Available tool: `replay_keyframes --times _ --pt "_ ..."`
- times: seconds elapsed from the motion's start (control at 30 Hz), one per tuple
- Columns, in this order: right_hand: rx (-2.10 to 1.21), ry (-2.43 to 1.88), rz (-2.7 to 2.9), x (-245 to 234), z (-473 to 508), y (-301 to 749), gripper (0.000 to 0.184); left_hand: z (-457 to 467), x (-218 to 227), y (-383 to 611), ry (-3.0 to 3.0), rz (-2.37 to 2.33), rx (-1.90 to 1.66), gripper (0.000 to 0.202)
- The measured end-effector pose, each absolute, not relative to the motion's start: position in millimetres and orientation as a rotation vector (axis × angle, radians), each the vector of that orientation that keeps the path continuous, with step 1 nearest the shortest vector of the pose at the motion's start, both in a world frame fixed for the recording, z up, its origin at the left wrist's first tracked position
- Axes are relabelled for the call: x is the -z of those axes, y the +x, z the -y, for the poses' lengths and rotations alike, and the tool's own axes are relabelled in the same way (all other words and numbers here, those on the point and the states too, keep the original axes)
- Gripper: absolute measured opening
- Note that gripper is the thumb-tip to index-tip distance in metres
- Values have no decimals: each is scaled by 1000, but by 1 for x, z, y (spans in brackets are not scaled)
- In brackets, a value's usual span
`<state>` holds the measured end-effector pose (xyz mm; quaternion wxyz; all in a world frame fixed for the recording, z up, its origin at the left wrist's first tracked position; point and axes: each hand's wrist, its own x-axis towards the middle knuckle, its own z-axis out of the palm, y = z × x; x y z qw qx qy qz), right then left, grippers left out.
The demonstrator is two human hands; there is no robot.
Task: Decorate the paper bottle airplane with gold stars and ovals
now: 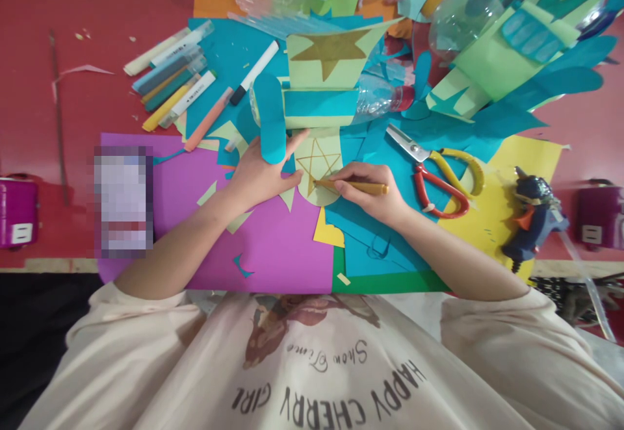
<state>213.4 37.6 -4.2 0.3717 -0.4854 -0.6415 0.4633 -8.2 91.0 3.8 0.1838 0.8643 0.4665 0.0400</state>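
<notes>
A red tabletop (29,79) with a pale front edge (58,265)

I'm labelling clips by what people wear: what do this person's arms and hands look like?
The left hand and right hand are ungloved, with no watch or bracelet visible at either wrist. The forearms are bare below loose, off-white sleeves that show no lettering.
</notes>
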Motion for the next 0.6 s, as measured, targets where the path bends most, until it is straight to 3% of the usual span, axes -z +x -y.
replay_keyframes --times 0.2,0.6 --pt "-1174 -1189 1714 1 -38 214 18 -91 -3 -9 2418 -1323 -142 62" --pt "-1107 -1143 1831 4 -38 215 27 -91 -5 -7 2429 -1320 -106 63"
